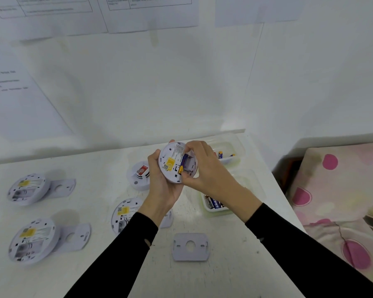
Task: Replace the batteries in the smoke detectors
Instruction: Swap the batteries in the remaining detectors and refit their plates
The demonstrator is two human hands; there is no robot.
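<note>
I see my left hand (163, 186) cupping a round white plastic smoke detector (174, 163) from below and behind, its fingers curled around the rim, so the open back with its yellow label faces me, lifted above the white table (116, 265). My right hand (200, 166) sits on the detector's right side, its fingers pressed together at the battery bay, where a blue-and-gold battery (182, 163) lies in the slot; I cannot tell whether they actually pinch it or only push on it. Behind the right hand stands a clear plastic tub (235, 151) with a few blue and gold batteries in it, and nearer me, just under the right wrist, a second clear tub (215, 208) holds more batteries lying side by side. On the table to the left lie two more round white detectors, back up, the far one (28, 189) and the near one (31, 240), each beside a pale grey mounting plate. Another detector (124, 215) lies partly under my left forearm, and a further one (139, 175) lies behind the left hand. A loose pale grey mounting plate with a round hole (190, 246) lies flat between my black sleeves.
</note>
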